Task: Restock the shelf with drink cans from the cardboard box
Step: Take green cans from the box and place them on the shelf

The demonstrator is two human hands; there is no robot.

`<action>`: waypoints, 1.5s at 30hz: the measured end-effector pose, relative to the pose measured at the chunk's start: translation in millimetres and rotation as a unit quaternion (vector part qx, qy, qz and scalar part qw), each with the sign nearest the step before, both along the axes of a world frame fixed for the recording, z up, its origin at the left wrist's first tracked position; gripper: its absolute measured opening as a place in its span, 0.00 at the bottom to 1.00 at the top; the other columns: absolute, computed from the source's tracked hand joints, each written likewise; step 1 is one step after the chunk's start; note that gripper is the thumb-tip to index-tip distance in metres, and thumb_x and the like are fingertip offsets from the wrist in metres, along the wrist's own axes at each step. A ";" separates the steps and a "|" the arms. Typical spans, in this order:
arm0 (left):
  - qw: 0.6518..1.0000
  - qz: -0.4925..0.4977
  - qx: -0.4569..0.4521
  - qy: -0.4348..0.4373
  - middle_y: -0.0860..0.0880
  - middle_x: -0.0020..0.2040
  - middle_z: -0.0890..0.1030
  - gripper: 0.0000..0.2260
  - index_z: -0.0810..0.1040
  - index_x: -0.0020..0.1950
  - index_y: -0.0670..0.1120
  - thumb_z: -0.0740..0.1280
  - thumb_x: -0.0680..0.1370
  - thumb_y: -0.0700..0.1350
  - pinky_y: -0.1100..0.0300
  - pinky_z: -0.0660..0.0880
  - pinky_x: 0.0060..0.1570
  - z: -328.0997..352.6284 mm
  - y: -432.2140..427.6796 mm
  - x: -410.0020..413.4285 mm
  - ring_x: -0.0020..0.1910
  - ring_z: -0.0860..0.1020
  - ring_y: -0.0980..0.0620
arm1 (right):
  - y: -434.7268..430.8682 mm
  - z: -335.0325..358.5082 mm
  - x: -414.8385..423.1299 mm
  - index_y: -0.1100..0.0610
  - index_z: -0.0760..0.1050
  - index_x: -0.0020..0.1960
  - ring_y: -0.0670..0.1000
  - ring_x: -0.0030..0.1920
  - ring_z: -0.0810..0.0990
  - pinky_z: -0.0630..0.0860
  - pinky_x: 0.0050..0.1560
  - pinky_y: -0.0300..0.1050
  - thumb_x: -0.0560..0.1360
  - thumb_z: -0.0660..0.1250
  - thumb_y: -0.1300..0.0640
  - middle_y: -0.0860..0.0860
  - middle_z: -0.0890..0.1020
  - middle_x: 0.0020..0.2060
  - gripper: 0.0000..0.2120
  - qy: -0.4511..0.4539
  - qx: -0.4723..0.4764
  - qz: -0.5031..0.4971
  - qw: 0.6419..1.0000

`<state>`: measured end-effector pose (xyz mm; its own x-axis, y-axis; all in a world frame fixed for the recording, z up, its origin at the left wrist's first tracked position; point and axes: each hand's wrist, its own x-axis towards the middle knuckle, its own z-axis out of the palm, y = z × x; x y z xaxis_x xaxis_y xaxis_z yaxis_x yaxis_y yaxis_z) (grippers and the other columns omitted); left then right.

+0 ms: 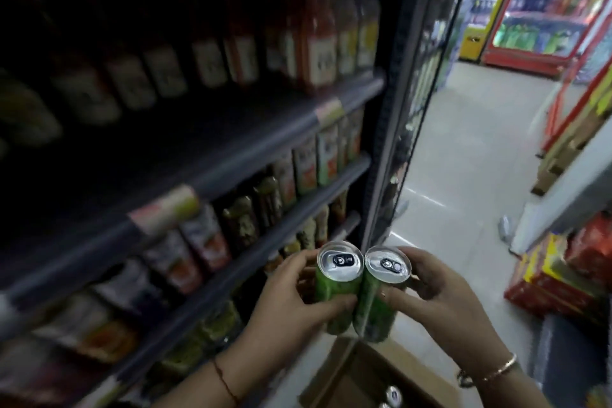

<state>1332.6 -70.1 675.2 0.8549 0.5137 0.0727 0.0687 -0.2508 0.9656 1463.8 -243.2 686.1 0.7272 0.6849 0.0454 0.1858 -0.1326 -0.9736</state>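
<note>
Two green drink cans with silver tops stand side by side in front of me, touching. My left hand (291, 301) grips the left can (336, 278). My right hand (433, 298) grips the right can (381, 295). Both cans are upright, held just above the open cardboard box (351, 374) on the floor at the bottom of the view. Silver tops of more cans (393, 393) show inside the box. The dark shelf unit (231, 156) fills the left side, with several tiers of bottles and cartons.
The open glass door of a cooler (414, 103) stands just right of the shelf. Beyond it lies pale tiled floor (470, 149). Red and yellow coolers (536, 10) stand at the far end. Stacked red packages (563, 278) sit at the right.
</note>
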 end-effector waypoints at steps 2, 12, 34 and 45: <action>0.999 0.032 0.020 -0.027 0.52 0.52 0.84 0.22 0.79 0.53 0.54 0.79 0.61 0.50 0.58 0.78 0.52 57.3 7.4 -12.1 0.50 0.82 0.56 | 16.3 57.2 0.5 0.49 0.80 0.54 0.49 0.53 0.83 0.79 0.53 0.42 0.60 0.78 0.53 0.48 0.85 0.51 0.23 -0.007 0.026 0.044 0.999; 0.971 0.195 0.115 -0.076 0.56 0.47 0.85 0.20 0.80 0.54 0.52 0.78 0.64 0.51 0.67 0.76 0.48 207.6 66.2 -60.7 0.48 0.81 0.63 | 132.3 200.3 -12.4 0.49 0.75 0.63 0.44 0.57 0.80 0.76 0.56 0.43 0.62 0.74 0.48 0.44 0.83 0.55 0.29 -0.023 0.115 0.180 0.977; 0.893 0.435 0.100 0.050 0.52 0.60 0.78 0.23 0.74 0.64 0.49 0.72 0.72 0.54 0.57 0.73 0.54 181.1 179.1 -135.3 0.56 0.76 0.52 | 330.1 174.3 -72.8 0.47 0.77 0.60 0.45 0.57 0.80 0.75 0.62 0.52 0.63 0.75 0.41 0.45 0.82 0.56 0.27 -0.062 0.090 0.354 0.929; 0.886 0.439 0.074 0.125 0.49 0.68 0.73 0.38 0.64 0.72 0.48 0.78 0.66 0.50 0.60 0.70 0.57 144.4 159.1 -136.2 0.65 0.73 0.49 | 317.1 128.8 -67.6 0.50 0.58 0.73 0.50 0.67 0.72 0.69 0.67 0.48 0.64 0.78 0.52 0.50 0.72 0.68 0.43 -0.127 -0.028 0.394 0.910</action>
